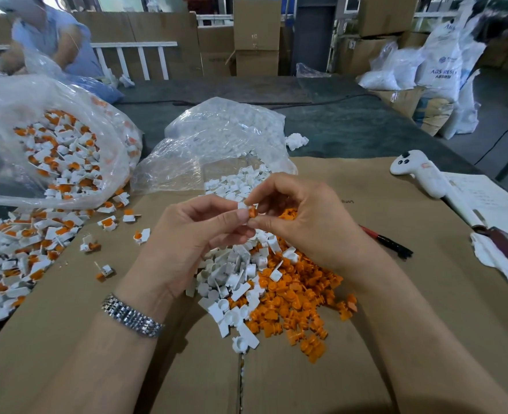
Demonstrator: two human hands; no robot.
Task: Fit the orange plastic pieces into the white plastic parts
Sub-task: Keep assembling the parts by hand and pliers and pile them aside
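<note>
The left hand [199, 231] and right hand [303, 216] meet above the heap, fingertips pinching one white part [242, 205] and one orange piece [252, 211] pressed together (which hand grips which is unclear); below lie loose white parts [232, 273] and, to the right, orange pieces [300, 297] on the cardboard [366, 339]. A bag of assembled pieces [58, 156] sits far left.

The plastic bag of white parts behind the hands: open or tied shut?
Open: the plastic bag gapes toward the camera, white parts spilling from its mouth.

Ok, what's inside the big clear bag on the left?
The clear bag holds white parts with orange pieces already fitted, some spilling onto the cardboard. What lies deeper in the bag is covered by the top layer and the glare.
</note>
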